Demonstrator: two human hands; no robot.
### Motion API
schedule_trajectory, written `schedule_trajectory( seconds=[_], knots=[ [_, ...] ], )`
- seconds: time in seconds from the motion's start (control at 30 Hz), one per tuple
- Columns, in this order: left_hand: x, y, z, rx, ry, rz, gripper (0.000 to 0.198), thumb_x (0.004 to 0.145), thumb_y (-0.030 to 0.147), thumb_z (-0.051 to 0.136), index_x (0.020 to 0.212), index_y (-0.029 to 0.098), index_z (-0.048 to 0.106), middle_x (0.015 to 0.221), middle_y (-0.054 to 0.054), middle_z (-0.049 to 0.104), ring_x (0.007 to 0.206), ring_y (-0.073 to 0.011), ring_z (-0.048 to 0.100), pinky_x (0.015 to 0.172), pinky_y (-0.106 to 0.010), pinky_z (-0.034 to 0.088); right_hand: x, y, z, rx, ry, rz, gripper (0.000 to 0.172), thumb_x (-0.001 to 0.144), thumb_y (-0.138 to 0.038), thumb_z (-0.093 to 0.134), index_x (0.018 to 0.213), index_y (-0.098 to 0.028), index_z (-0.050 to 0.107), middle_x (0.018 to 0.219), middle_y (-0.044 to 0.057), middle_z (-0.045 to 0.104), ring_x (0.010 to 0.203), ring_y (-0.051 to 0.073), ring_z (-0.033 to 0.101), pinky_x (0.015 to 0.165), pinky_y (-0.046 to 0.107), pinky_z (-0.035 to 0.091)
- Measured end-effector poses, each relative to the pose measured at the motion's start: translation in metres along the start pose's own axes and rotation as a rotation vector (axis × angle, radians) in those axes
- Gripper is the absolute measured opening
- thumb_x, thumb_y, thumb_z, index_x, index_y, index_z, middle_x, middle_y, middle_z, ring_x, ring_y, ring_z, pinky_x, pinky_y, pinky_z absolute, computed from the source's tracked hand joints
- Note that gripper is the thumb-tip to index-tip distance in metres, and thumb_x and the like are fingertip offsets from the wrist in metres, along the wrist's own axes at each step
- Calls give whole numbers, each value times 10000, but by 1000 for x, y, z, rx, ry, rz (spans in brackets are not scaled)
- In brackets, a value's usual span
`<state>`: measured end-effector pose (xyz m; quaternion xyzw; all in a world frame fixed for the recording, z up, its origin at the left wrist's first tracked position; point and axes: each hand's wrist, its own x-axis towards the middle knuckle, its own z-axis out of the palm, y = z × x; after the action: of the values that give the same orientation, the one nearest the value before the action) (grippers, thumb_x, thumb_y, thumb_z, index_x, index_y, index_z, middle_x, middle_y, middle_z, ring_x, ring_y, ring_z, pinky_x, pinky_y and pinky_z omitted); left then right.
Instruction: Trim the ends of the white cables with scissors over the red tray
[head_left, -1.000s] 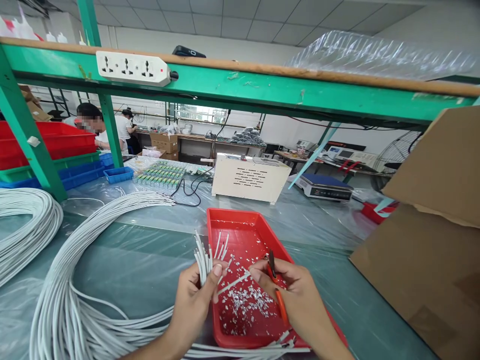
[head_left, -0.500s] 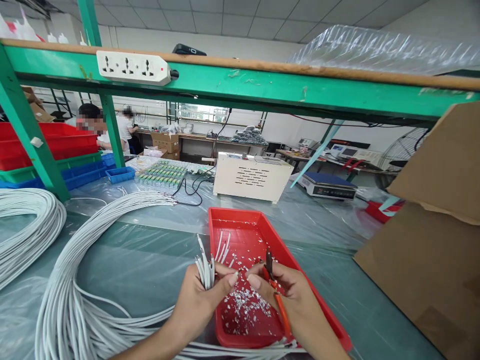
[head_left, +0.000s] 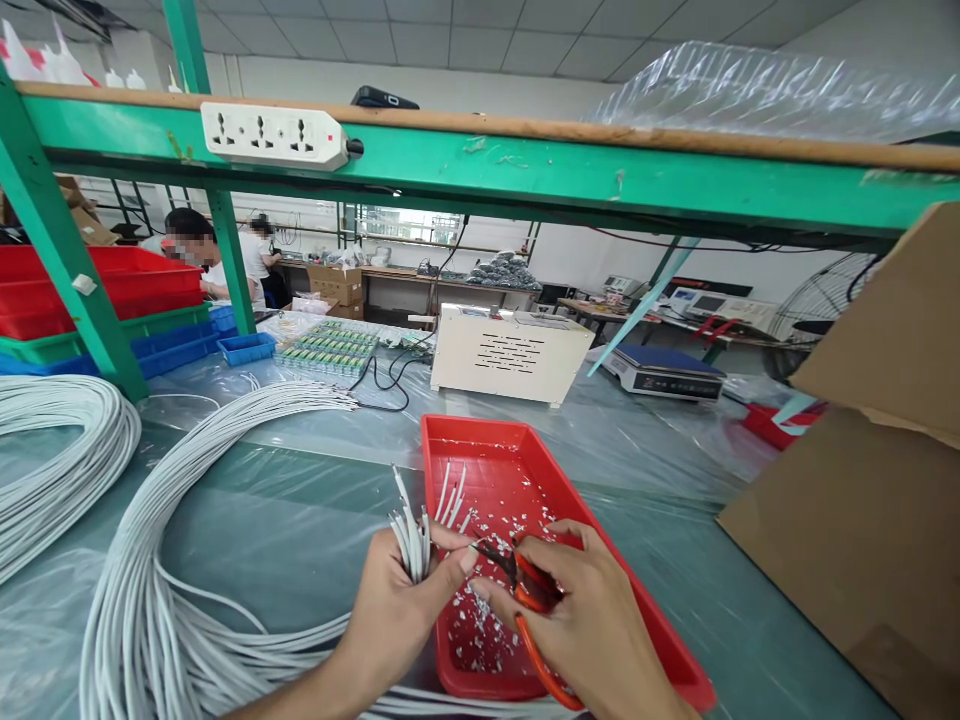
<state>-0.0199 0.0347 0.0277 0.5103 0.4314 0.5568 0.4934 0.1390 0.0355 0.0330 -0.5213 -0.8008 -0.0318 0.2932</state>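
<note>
My left hand (head_left: 409, 600) is closed around several white cables (head_left: 411, 540), whose cut ends stick up past the fingers. Between its thumb and index fingertip a cable end is pinched, mostly hidden. My right hand (head_left: 577, 610) grips orange-handled cutting pliers (head_left: 536, 590), their dark jaws pointing left and reaching the left thumb tip. Whether the jaws touch the cable end I cannot tell. Both hands are above a red tray (head_left: 570, 470) strewn with small white and silvery scraps (head_left: 480, 630). A long bundle of white cables (head_left: 142, 590) curves around to the left.
Another cable coil (head_left: 90, 470) lies at far left. Behind the tray stand a cream metal box (head_left: 510, 355) and a scale (head_left: 660, 370). A cardboard box (head_left: 855, 530) is at right. A green shelf beam (head_left: 525, 170) crosses overhead. Two people sit in the background.
The pliers have swung from upright in my right hand to pointing left, with their jaws now at my left fingertips. My left hand has stayed nearly still.
</note>
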Motion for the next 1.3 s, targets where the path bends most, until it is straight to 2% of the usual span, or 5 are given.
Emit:
schedule_trajectory(
  seconds=[0.4,0.63,0.8,1.03,1.3],
  knots=[
    [1,8,0,-73,-146,-1,131,663,235,669,645,131,592,573,-2,600,566,-122,528,565,-206,410,1,-1,-4,26,-17,3,408,722,-424,560,482,-204,313,429,-72,367,434,97,304,703,271,349],
    [2,3,-2,-71,-137,10,112,668,209,662,665,132,580,592,-2,585,571,-112,506,554,-202,391,0,-2,-6,-9,-8,3,399,728,-421,553,475,-201,337,423,-51,445,479,127,445,694,276,339],
    [2,3,0,-92,-114,10,120,641,172,674,636,137,559,589,5,570,555,-106,500,528,-198,388,0,-3,-5,-20,3,-5,387,731,-400,552,485,-199,331,431,-46,464,475,124,441,693,271,325],
    [-6,-5,-3,146,-47,246,61,718,158,609,659,158,594,675,-30,609,645,-160,575,627,-253,427,-5,-6,0,-54,-12,41,394,729,-419,549,479,-203,335,405,-40,448,491,143,446,585,244,306],
    [1,3,-4,36,-229,113,74,749,212,584,707,156,559,644,-11,599,601,-137,552,585,-225,424,-2,-4,-6,-94,180,-79,336,771,-394,513,509,-197,439,418,-50,471,401,98,400,761,312,308]
  ],
)
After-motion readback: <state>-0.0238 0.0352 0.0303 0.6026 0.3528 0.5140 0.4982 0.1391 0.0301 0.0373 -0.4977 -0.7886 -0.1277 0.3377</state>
